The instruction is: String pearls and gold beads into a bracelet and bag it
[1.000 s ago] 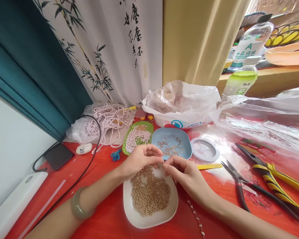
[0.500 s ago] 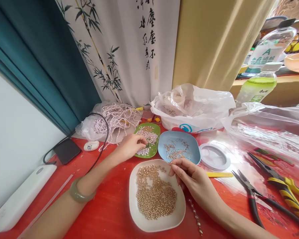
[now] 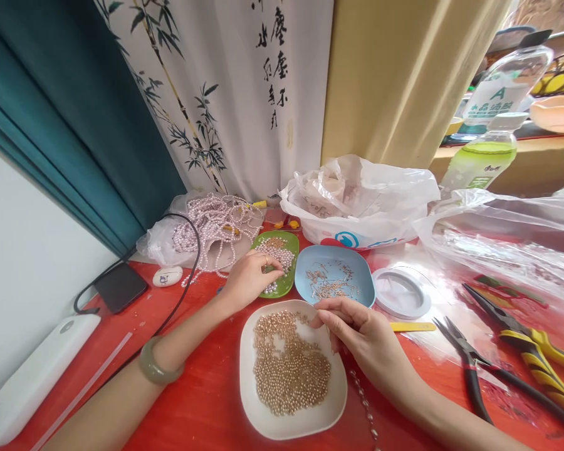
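Left hand in the pearls, right hand parked over the gold beads

From my feed, the left hand (image 3: 250, 280) has its fingers pinched down in the green oval dish of pale pink pearls (image 3: 289, 283), though I can't tell if it's got one. The right hand (image 3: 357, 335) sits loosely curled on the far edge of the white square dish of gold beads (image 3: 263, 426), thumb and forefinger closed; whatever they hold is too small to see.

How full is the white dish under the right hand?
Partly full. The white dish holds a loose single layer of gold beads, with bare white showing along its near rim and left side.
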`<state>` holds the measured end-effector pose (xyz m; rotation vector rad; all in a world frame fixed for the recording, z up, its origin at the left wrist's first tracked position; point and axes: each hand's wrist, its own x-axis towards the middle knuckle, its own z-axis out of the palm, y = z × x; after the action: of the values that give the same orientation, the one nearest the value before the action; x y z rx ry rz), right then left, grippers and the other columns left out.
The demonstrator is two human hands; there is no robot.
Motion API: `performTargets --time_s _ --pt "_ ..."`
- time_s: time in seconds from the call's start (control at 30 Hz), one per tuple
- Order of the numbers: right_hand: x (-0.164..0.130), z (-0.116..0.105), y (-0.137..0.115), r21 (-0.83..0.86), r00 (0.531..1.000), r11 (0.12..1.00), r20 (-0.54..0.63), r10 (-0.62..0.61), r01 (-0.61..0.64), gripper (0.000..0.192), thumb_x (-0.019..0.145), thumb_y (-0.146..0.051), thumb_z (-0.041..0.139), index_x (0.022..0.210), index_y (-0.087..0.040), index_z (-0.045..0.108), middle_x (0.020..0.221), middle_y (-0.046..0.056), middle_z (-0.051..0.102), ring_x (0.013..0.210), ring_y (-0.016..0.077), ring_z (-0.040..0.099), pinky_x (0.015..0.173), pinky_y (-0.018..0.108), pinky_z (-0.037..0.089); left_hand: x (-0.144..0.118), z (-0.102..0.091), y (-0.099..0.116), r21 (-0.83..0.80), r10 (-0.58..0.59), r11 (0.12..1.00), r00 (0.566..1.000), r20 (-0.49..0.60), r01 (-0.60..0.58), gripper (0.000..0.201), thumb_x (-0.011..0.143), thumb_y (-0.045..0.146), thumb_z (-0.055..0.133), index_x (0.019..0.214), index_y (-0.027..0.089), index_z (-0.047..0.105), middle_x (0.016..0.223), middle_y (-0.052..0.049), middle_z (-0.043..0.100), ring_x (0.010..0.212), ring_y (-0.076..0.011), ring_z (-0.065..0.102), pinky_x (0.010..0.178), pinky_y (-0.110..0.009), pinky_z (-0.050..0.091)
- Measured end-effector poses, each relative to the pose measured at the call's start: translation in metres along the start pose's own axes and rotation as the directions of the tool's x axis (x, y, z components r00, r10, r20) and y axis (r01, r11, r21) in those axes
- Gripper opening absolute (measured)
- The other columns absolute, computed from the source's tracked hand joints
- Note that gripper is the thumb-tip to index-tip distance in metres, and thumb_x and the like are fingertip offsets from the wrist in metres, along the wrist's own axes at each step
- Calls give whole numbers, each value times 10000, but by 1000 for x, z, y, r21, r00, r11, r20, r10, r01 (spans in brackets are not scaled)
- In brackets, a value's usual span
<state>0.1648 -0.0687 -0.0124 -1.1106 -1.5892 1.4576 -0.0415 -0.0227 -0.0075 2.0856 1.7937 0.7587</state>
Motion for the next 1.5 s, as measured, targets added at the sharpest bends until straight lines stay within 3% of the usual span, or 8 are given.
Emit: performTargets --time_s 0.13,0.33,0.4,0.5,0.63,1.0,1.27,1.5 --pt "0 -1 -3 26 999 999 33 17 -18 168 799 -305 489 733 -169 562 639 -2 603 465 79 468 466 211 396 2 1 -3 -166 -77 983 997 -8 74 95 695 250 604 718 196 678 776 -34 646 735 -190 563 742 -334 401" --pt "-1 -1 -4 93 997 993 43 64 -68 152 775 -275 498 673 -170 537 582 -8 594 447 76 438 439 201 354 0 0 7 -421 -95 894 984 153 152 184 719 298 597 785 149 682 776 -54 689 650 -143 582 589 -253 437" --pt "-1 -2 -5 125 996 989 51 78 -83 141 766 -253 498 654 -171 524 545 -21 571 431 70 421 428 195 341 -5 0 16 -639 -129 710 946 296 297 181 674 273 653 795 143 684 768 -55 686 626 -117 569 559 -228 425" --pt "-2 -2 -6 163 995 983 59 77 -86 118 745 -204 490 633 -171 508 524 -30 550 425 67 421 432 194 340 -12 3 26 -769 -131 455 888 441 449 149 622 204 705 757 145 684 699 -29 672 579 -78 551 531 -193 408" --pt "-3 -2 -7 167 996 983 59 69 -78 106 710 -144 464 615 -172 500 525 -33 547 433 65 421 439 193 331 -16 9 28 -793 -108 342 860 499 504 161 616 174 721 766 143 675 678 -24 668 610 -80 575 510 -165 403" --pt "-5 -2 -7 163 993 983 97 70 -86 111 705 -174 476 595 -177 490 489 -41 535 420 65 399 436 201 304 -19 8 35 -795 -101 366 870 483 484 114 587 160 740 666 126 665 624 2 637 518 -45 525 477 -154 393" --pt "-4 -2 -7 148 991 985 111 71 -87 114 716 -151 469 605 -167 488 511 -38 551 441 59 417 452 192 332 -20 9 38 -757 -74 499 891 447 421 99 592 172 726 657 129 665 619 2 625 540 -61 522 516 -189 393" --pt "-4 -2 -6 138 993 989 115 35 -51 167 784 -263 493 647 -168 508 539 -32 547 483 74 459 473 202 370 -20 4 39 -717 -21 569 879 476 402 270 596 209 726 817 139 587 683 -12 637 631 -110 575 594 -237 429"
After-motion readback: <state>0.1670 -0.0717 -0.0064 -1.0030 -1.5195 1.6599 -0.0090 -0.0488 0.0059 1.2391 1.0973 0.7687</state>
